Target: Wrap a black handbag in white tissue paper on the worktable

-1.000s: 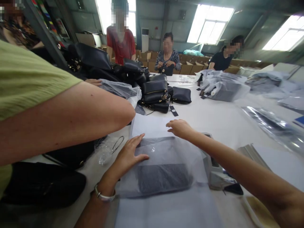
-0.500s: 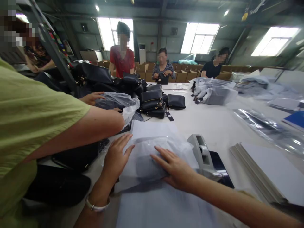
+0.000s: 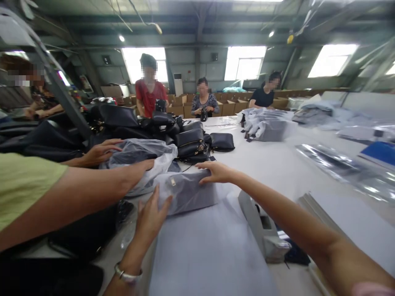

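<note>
A dark handbag in a translucent white plastic bag (image 3: 193, 195) lies at the far end of a stack of white sheets (image 3: 212, 250). A small gold clasp shows through the plastic. My right hand (image 3: 217, 172) is on its upper right edge, thumb on the near face and fingers over the top. Beside its left end is my left hand (image 3: 152, 216), thumb and fingers apart, the fingertips touching or very near the plastic. A bracelet (image 3: 128, 274) circles my left wrist. Under my right forearm stands a grey tape dispenser (image 3: 262, 228).
At left, a co-worker's arms (image 3: 101, 181) reach into another clear plastic bag (image 3: 163, 158). Black handbags (image 3: 191, 139) are piled beyond. Wrapped bags (image 3: 271, 127) lie at the far right, with boards (image 3: 348, 230) and clear plastic sleeves (image 3: 333, 164) nearer. Several people work across the table.
The wrapped handbag has moved away from me to the far end of the sheets. My right hand has gone from lying on it to its upper edge; the view has tilted up.
</note>
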`<state>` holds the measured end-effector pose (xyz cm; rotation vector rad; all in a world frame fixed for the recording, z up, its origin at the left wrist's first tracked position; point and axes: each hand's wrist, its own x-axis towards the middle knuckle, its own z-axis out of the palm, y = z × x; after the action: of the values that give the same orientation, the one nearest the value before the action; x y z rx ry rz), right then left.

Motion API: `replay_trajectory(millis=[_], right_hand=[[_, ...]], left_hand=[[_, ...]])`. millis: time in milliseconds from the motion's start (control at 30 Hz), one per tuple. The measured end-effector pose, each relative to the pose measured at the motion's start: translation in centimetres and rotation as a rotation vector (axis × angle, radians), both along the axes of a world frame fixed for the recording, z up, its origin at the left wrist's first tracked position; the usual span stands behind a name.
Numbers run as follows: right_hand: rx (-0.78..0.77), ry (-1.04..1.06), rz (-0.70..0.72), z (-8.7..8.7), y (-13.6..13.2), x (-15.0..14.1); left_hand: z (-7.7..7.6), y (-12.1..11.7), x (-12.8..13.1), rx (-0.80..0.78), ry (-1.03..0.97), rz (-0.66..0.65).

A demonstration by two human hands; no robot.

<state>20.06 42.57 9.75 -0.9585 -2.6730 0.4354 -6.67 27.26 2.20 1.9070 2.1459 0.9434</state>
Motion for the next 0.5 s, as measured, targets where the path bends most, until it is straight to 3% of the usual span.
replay_trajectory(millis=[133, 267, 367, 500], right_hand=[[-0.098, -0.067, 0.01, 0.2, 0.6, 0.1], [0.025, -0.094, -0.105, 1.1, 1.1, 1.6], [0.126, -0.044, -0.204, 2.5, 1.8, 5.8], [0.296, 0.012, -0.457, 4.0, 3.9, 15.6]], left_hand=[[-0.3, 2.3, -0.4, -0.034, 0.084, 0.005], [0.5, 4.0, 0.7, -0.062, 0.0, -0.024], [1.8, 4.5, 3.3, 0.045, -0.071, -0.15], [2.6, 3.9, 7.0, 0.145, -0.085, -0.274]])
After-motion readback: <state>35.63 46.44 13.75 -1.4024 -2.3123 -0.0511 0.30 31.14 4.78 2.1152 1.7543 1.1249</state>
